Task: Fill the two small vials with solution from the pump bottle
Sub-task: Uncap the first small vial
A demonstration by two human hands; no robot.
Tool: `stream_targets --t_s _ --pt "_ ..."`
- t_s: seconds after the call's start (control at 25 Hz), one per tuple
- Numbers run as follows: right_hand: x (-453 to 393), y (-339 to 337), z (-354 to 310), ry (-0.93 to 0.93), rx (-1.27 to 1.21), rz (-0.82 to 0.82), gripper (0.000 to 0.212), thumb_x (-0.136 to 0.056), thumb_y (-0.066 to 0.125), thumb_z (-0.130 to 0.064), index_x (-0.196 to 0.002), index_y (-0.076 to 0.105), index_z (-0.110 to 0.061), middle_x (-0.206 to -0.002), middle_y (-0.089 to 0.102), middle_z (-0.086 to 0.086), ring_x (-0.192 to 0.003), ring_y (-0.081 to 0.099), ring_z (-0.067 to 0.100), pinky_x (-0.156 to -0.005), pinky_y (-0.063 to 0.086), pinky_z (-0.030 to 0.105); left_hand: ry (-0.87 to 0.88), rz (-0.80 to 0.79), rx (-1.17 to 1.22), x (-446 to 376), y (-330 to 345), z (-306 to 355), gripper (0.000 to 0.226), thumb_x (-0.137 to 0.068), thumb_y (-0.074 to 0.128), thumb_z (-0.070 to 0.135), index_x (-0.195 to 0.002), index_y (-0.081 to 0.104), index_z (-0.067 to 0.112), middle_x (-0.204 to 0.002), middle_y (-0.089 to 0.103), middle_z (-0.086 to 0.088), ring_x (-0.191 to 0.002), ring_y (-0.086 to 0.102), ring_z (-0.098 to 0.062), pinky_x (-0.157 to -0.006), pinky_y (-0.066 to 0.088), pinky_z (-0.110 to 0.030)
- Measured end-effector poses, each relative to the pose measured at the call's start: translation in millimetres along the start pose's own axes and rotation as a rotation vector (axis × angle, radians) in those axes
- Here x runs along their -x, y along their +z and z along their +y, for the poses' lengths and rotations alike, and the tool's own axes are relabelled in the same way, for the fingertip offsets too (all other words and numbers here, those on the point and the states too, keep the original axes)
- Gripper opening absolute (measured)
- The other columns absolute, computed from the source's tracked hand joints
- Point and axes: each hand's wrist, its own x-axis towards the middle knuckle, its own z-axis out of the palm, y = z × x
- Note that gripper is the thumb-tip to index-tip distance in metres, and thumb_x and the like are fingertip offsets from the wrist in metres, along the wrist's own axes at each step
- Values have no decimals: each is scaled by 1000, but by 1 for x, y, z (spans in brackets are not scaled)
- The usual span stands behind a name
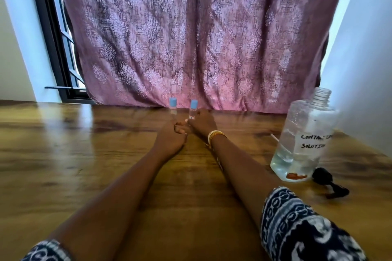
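Observation:
Two small clear vials with blue caps stand upright at the far edge of the wooden table, close to the curtain. My left hand point(169, 135) is closed around the base of the left vial point(173, 105). My right hand point(201, 123), with gold bangles on the wrist, is closed around the base of the right vial point(193, 109). The fingers of both hands touch between the vials. The clear bottle point(305, 135), labelled contact solution, stands at the right with its neck open and liquid in its lower part. Its black pump head point(325, 178) lies on the table beside it.
A pink patterned curtain point(191, 38) hangs right behind the vials. The wooden table point(74, 154) stretches left and toward me. A white wall point(364, 70) rises close behind the bottle, and a dark window frame point(55, 53) is at the far left.

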Motion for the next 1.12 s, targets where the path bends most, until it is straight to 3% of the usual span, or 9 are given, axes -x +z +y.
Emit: stream_targets --t_s 0.12,0.28,0.36,0.48,0.6,0.68,0.84,1.0,1.12 --pt "11 -8 -2 -28 -40 -28 22 -82 66 -16 -102 63 -7 -101 68 11 -93 63 28 -85 53 38 23 32 9 5 -1 7 29 -86 60 7 -115 56 13 -82 68 -19 -64 62 -26 -60 52 -38" --pt "54 -32 5 -175 -17 -164 9 -81 65 -15 -89 67 -12 -87 70 5 -83 65 22 -77 55 37 18 9 109 13 1 21 38 -85 66 13 -119 51 13 -73 57 -2 -57 56 -19 -57 51 -38" --pt "79 -49 8 -254 -54 -243 14 -82 64 -13 -91 67 -22 -84 70 -4 -74 63 9 -69 51 24 15 -83 162 18 3 28 44 -81 72 14 -121 52 12 -76 59 -3 -59 57 -16 -54 50 -32" --pt "103 -69 8 -272 -43 -328 17 -81 70 -13 -91 64 -26 -80 66 -11 -67 57 -1 -60 44 11 92 -174 120 30 5 33 39 -76 78 13 -112 63 10 -92 70 -10 -77 65 -16 -63 56 -27" --pt "104 -77 8 -208 2 -361 9 -76 75 -15 -83 70 -18 -82 73 3 -70 61 9 -66 53 33 135 -219 126 37 3 27 27 -72 82 14 -97 72 9 -89 75 -7 -77 69 -15 -67 55 -31" --pt "100 -83 6 -208 39 -396 15 -75 70 -10 -89 72 -15 -89 73 8 -74 63 13 -72 53 34 85 -225 142 39 2 25 30 -67 85 16 -94 74 11 -87 76 -5 -78 71 -17 -71 57 -35" --pt "92 -88 6 -273 -77 -126 15 -82 62 -8 -94 71 -11 -75 63 -9 -69 57 6 -68 46 29 -6 -248 173 39 1 24 51 -56 90 23 -101 73 7 -89 77 -10 -83 74 -26 -80 59 -45" --pt "100 -81 2 -335 -137 -75 12 -85 68 -16 -85 71 -5 -56 53 -6 -52 46 8 -54 38 24 7 -302 144 38 -2 28 29 -67 85 11 -93 74 4 -79 76 -10 -68 70 -16 -72 56 -34" --pt "102 -80 -2 -376 -83 -48 30 -78 78 -31 -77 69 -3 -54 52 1 -50 41 7 -48 31 16 99 -327 52 42 -4 36 13 -72 81 6 -84 75 7 -56 70 8 -50 60 1 -54 48 -15"
